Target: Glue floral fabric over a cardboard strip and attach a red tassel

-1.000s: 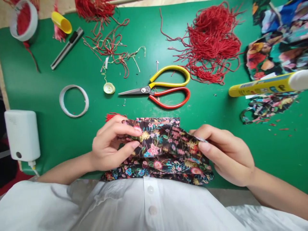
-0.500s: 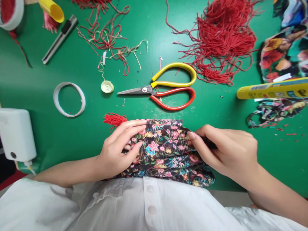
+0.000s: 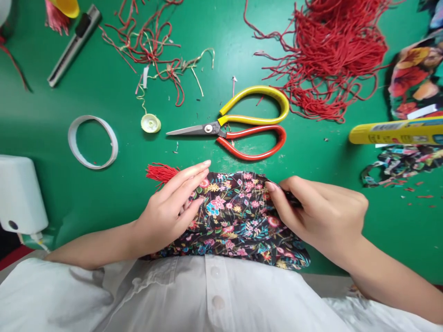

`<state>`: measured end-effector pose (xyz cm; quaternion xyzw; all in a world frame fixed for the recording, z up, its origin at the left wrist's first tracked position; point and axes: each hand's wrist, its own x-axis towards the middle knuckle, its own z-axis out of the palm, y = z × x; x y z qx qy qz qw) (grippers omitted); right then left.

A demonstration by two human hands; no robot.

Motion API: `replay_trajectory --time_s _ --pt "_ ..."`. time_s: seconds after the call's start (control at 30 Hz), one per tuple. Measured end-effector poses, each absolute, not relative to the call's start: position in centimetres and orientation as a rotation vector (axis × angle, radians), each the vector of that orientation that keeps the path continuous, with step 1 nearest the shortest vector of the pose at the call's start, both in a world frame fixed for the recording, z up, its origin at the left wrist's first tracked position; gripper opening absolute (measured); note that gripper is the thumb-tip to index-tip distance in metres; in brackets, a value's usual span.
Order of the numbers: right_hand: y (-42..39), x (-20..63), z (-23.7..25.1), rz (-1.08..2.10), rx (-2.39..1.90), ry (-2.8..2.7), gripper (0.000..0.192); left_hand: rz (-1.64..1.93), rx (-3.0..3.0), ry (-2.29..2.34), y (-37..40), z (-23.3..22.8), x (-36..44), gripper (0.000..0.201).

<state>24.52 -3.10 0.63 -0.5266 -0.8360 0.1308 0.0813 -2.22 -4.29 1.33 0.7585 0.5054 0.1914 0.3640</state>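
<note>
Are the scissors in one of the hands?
No, the scissors lie alone on the green table, while both hands rest on the floral cloth.

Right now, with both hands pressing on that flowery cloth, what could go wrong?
The scissors lie just beyond the floral cloth, blades toward the left hand; a reach forward might brush them. The red tassel pokes out under the left fingers and could slip loose. The right hand pinches the cloth's edge, so the fold might shift unevenly.
</note>
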Motion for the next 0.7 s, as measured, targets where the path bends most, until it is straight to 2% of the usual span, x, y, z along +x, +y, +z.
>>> replay_trajectory --time_s 0.43,0.7 --pt "-2.99 24.13 0.65 0.512 -1.689 -2.393 0.036 0.402 2.157 1.246 -3.61 1.43 -2.19 0.056" --pt "-3.01 24.07 0.49 0.376 -1.664 -2.500 0.035 0.301 2.312 1.262 -3.86 1.30 -2.50 0.061"
